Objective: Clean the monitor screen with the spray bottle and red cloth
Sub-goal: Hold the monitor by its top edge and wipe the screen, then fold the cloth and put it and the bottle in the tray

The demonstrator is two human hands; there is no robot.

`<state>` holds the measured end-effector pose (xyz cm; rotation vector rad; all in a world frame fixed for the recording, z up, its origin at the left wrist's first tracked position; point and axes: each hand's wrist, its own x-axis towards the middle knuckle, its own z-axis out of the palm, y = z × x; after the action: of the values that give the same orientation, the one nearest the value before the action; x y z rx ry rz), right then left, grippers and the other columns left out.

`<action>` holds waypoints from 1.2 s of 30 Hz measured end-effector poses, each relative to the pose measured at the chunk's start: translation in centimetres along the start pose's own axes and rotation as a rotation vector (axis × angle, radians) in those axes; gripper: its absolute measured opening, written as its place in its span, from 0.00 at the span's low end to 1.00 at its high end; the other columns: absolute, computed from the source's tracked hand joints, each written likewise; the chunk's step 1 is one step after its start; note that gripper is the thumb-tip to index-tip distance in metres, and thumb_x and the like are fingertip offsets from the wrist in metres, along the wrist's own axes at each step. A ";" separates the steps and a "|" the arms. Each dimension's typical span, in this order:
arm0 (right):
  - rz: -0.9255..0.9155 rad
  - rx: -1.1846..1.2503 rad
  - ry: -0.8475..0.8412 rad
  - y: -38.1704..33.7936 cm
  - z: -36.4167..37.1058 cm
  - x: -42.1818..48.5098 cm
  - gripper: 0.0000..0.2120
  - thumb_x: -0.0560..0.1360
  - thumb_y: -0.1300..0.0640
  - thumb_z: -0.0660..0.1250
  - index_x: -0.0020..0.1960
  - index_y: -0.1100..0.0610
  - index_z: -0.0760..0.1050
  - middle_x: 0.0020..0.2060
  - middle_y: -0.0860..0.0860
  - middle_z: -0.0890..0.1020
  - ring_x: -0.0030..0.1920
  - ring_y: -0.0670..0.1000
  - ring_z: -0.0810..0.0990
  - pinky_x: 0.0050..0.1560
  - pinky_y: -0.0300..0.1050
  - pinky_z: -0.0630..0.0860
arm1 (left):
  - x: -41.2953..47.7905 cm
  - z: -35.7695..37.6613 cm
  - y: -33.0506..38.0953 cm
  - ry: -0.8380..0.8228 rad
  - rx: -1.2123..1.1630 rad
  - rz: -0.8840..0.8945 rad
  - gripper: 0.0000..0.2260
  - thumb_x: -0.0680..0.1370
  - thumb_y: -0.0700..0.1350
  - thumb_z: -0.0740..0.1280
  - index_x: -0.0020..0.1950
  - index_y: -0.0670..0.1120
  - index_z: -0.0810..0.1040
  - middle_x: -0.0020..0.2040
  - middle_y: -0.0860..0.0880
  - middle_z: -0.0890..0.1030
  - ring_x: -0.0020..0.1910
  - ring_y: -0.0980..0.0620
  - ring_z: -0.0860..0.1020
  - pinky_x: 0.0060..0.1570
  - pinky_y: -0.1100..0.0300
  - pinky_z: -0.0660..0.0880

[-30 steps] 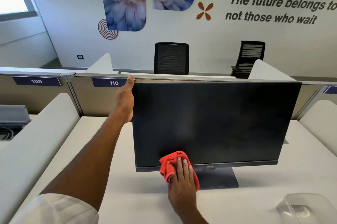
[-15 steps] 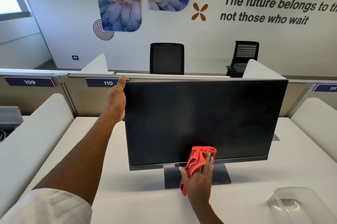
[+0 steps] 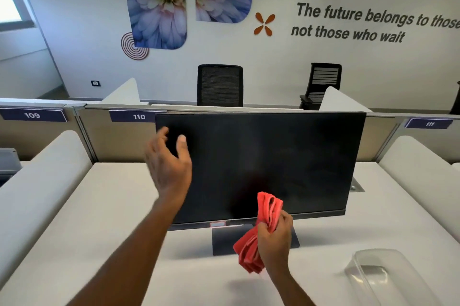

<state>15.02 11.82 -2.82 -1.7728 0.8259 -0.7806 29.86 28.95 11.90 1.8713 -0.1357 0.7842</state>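
Left hand [image 3: 169, 166] off monitor [image 3: 273, 161] corner; right hand [image 3: 275, 233] lifted red cloth [image 3: 251, 251] clear

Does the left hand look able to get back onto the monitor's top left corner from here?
Probably yes: the left hand hangs open just before the monitor, nothing between them.

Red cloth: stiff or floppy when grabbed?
Likely floppy: the red cloth bunches in folds inside the right hand, with a loose end drooping below it. Probably light too, since one hand holds it clear of the desk.
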 end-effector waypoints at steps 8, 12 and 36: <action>0.639 0.755 -0.377 -3.4 -5.5 1.7 0.04 0.74 0.66 0.62 0.46 0.65 0.76 0.37 0.59 0.78 0.37 0.58 0.77 0.46 0.54 0.77 | -13.0 3.4 0.6 -0.914 -0.267 -0.658 0.20 0.77 0.56 0.67 0.61 0.43 0.74 0.54 0.45 0.81 0.54 0.45 0.80 0.53 0.50 0.78; 0.743 0.820 -0.566 -3.4 -8.1 1.8 0.08 0.74 0.64 0.60 0.49 0.66 0.75 0.40 0.63 0.81 0.41 0.62 0.80 0.56 0.60 0.76 | -15.6 3.8 0.4 -1.230 -0.536 -0.854 0.18 0.76 0.54 0.69 0.62 0.45 0.77 0.57 0.45 0.83 0.55 0.44 0.82 0.52 0.45 0.80; 0.386 0.245 -0.691 0.2 -15.1 5.1 0.12 0.79 0.64 0.63 0.60 0.56 0.76 0.52 0.56 0.84 0.52 0.58 0.84 0.48 0.50 0.83 | -23.5 7.3 2.8 -0.912 -0.538 -0.920 0.19 0.71 0.43 0.76 0.59 0.45 0.75 0.51 0.45 0.84 0.47 0.44 0.84 0.41 0.51 0.81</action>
<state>5.60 -0.06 2.21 -1.4504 0.5420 0.0064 13.67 15.46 -1.00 1.3958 -0.0319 -0.6978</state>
